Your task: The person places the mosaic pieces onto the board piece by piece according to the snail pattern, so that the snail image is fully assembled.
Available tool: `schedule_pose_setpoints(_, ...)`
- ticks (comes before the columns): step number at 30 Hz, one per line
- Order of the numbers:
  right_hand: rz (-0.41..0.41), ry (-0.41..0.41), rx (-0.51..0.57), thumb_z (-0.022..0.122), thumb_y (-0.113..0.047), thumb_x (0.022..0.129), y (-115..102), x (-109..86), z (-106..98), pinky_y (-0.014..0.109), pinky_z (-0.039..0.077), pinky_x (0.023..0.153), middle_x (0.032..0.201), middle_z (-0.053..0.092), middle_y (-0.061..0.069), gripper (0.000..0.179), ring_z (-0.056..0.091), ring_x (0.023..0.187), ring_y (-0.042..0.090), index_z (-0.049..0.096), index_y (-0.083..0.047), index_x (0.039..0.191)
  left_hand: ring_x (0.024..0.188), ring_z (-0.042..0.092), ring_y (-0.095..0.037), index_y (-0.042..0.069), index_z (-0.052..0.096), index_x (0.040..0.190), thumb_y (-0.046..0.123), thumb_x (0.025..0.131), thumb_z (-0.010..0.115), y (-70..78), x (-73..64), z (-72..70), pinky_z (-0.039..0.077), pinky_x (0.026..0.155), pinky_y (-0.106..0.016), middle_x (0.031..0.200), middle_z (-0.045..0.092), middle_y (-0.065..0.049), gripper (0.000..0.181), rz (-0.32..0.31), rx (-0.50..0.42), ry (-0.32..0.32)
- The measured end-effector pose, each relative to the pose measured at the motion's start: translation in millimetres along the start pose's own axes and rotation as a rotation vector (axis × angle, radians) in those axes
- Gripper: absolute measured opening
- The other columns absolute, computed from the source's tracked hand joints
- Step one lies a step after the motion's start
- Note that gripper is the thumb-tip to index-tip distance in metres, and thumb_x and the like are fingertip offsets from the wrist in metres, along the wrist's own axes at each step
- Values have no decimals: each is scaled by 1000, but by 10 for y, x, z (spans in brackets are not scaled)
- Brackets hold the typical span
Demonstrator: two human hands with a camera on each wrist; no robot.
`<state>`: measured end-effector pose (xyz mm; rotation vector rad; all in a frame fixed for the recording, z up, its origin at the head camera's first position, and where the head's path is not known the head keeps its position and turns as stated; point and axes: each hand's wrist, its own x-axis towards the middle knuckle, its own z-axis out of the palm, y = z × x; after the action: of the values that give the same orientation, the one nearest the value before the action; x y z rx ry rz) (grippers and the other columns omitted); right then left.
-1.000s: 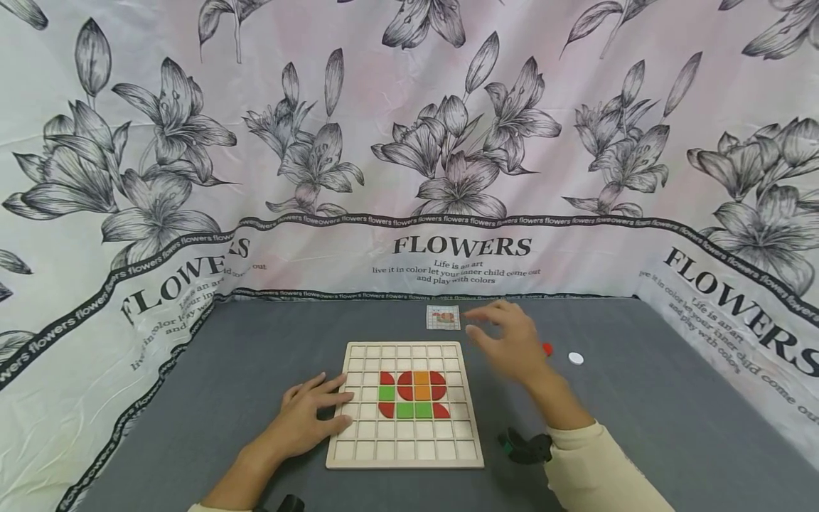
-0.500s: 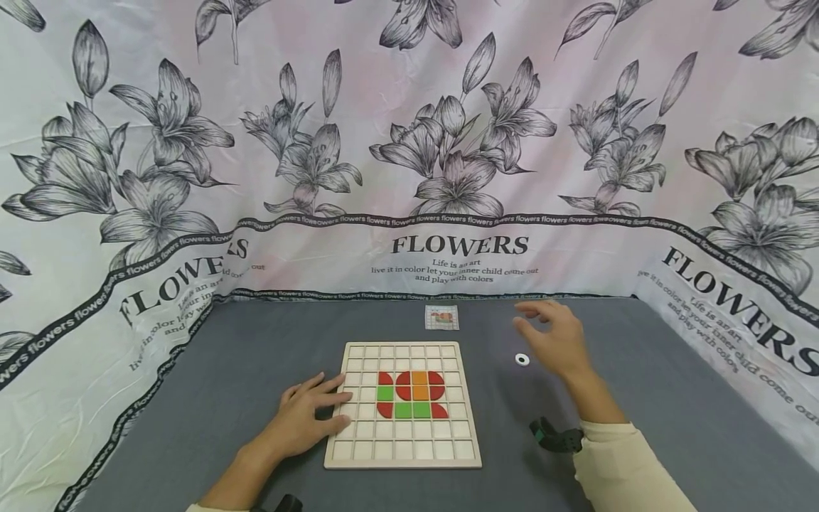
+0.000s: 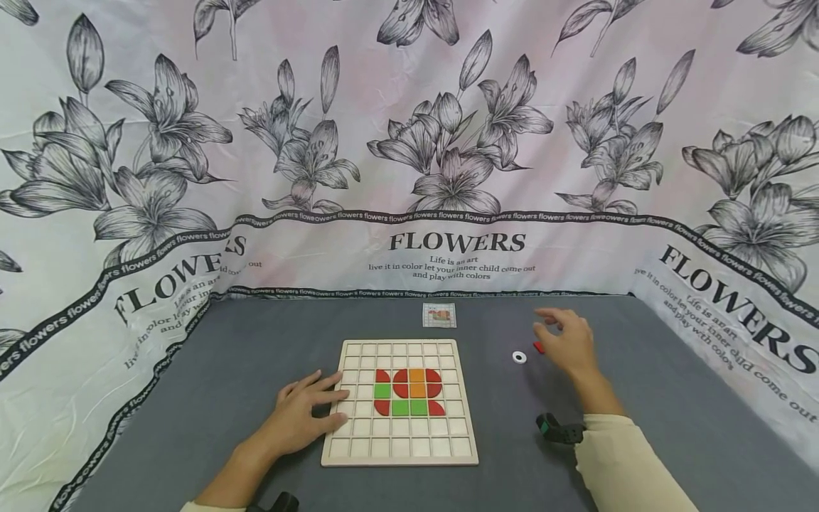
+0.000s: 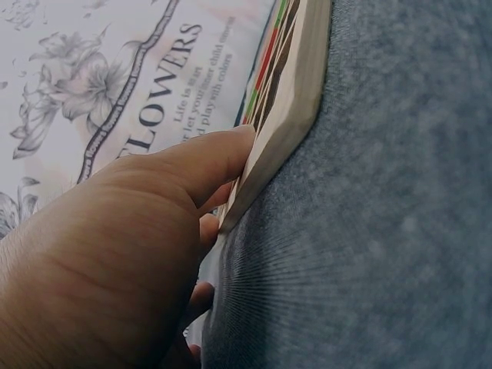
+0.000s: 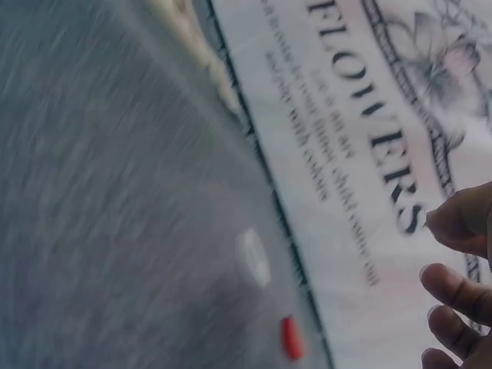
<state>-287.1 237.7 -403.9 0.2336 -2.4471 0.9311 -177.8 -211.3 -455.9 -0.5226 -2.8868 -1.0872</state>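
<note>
A square wooden grid board (image 3: pixel 399 446) lies on the table, with red, green and orange flat tiles (image 3: pixel 418 390) set in its middle cells. My left hand (image 3: pixel 301 412) rests at the board's left edge, its spread fingertips over the rim. In the left wrist view the thumb (image 4: pixel 219 157) touches the board's side (image 4: pixel 296 100). Over the table right of the board is my right hand (image 3: pixel 569 345), thumb and fingers apart, nothing visible between them. Near its thumb lie a small red piece (image 3: pixel 539 348) and a white ring-like disc with a dark centre (image 3: pixel 519 358).
Behind the board lies a small card (image 3: pixel 439 316) printed with a coloured grid pattern. The grey table (image 3: pixel 256 341) is enclosed by a flower-printed cloth (image 3: pixel 454 267) at the back and sides.
My right hand has moved right, away from beside the card. The dark-centred disc has come into view; another white disc, seen farther right earlier, is out of sight. My left hand stays put.
</note>
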Motion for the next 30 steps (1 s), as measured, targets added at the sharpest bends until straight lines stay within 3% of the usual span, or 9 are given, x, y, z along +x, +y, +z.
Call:
schedule_pose_setpoints(5,43,-64,-88,63,-7,89,240,-33,87,59,34,87,107,61,26,30,47,103,45,66,3,117,139,23,-39,14,68,126,39,88,70,19,-9,-6,6,103,-63,147,43,-5,45,1,-5,-3)
schedule_pose_setpoints(9,69,-155,-161,59,-5,90,374,-65,150,64,30,90,122,56,26,35,40,115,50,64,0,124,140,23,-39,14,68,126,38,88,70,21,-7,-2,5,103,-63,147,43,-5,45,0,-7,-4)
schedule_pose_setpoints(14,99,-237,-217,54,0,87,427,-79,171,64,32,84,132,52,24,42,37,118,50,62,-4,128,140,22,-38,14,67,127,39,88,70,12,-2,3,5,104,-62,148,42,-4,46,1,-4,-5)
schedule_pose_setpoints(22,100,-287,-264,61,-6,86,408,-101,169,56,34,74,125,55,24,39,41,107,46,64,-6,125,140,22,-39,13,67,127,39,88,70,16,3,-4,5,103,-63,148,42,-5,46,1,-6,-9)
schedule_pose_setpoints(30,120,-281,-236,67,-20,88,409,-127,195,55,31,72,101,68,17,38,50,100,40,65,-1,121,140,22,-39,13,67,127,39,88,71,14,9,6,6,103,-63,148,42,-5,47,-3,6,-9)
